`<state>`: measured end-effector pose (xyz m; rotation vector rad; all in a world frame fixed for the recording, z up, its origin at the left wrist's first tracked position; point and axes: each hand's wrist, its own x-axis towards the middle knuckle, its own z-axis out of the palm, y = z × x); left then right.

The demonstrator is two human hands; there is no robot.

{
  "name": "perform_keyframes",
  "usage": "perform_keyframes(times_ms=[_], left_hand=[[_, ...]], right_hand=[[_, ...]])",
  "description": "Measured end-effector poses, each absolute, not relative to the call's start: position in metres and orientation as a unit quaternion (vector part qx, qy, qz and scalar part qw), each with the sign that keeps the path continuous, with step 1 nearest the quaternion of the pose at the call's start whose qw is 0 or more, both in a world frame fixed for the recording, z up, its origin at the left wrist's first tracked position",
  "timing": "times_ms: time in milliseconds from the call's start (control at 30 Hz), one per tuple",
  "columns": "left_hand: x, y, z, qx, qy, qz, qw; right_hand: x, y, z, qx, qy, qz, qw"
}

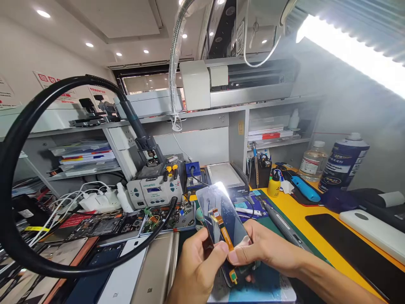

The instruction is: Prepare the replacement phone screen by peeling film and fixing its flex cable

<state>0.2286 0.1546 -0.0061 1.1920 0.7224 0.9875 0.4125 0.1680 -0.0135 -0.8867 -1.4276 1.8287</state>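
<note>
Between both hands a phone screen (232,219) is held up at a tilt, its back towards me and its upper edge catching the lamp's glare. An orange flex cable (223,230) runs down the middle of it. My left hand (201,264) grips the lower left side, with the thumb pressed on the cable's lower part. My right hand (257,242) wraps the lower right side, its thumb close to the left thumb. Below the thumbs a small gold-and-green connector (233,276) shows. The fingers behind the screen are mostly hidden.
A hot air station (155,188) with a thick black hose (41,264) stands left. A parts tray (186,217) and several phones (126,270) lie before it. A pen-shaped grey tool (283,223), yellow bottle (274,185) and spray can (344,162) are on the right.
</note>
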Motion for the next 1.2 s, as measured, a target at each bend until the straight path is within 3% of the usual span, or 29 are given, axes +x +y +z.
perform_keyframes(times_ms=[567,1200], left_hand=[[0.227,0.161,-0.003,0.452,0.32,0.415,0.721],[0.227,0.164,-0.006,0.469,0.38,0.406,0.686]], right_hand=[[0.408,0.165,-0.016,-0.365,-0.516,0.722,0.283],[0.407,0.166,-0.013,-0.345,-0.5,0.74,0.29]])
